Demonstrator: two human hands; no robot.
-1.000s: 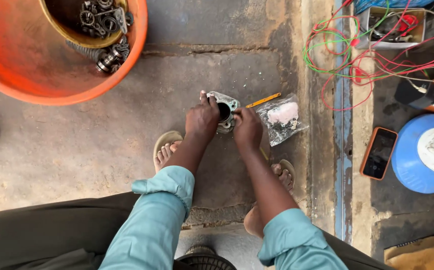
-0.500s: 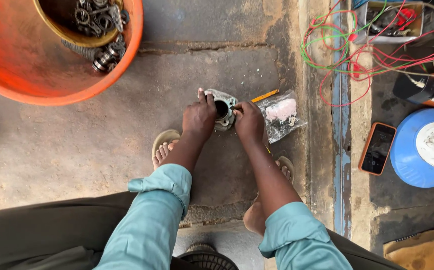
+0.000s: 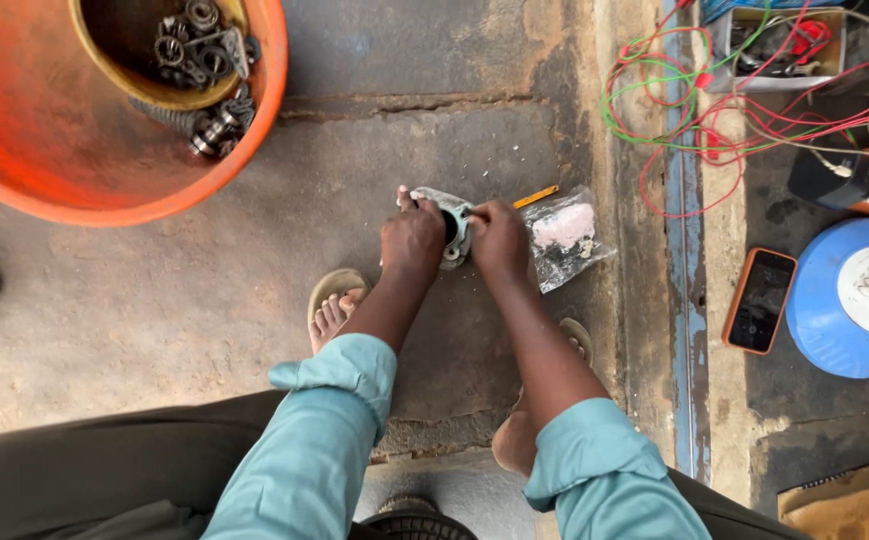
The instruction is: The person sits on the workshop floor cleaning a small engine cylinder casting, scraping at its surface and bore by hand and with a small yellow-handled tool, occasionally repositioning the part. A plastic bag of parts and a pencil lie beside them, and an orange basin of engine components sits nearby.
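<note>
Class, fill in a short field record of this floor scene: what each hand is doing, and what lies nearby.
Left hand: grips the round metal part on the concrete floor
Right hand: on the same part's right side
Beside right hand: clear plastic bag, yellow pencil
Upper left: orange tub with metal parts
Right: phone, tangled wires

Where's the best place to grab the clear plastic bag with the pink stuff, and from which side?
Pinch the clear plastic bag at its far-right corner, coming from the right. It lies flat on the concrete floor with the pink lump mid-bag, so the slack film at the edge should lift easily. The right hand crowds its left edge, and a yellow pencil lies just above.
</note>
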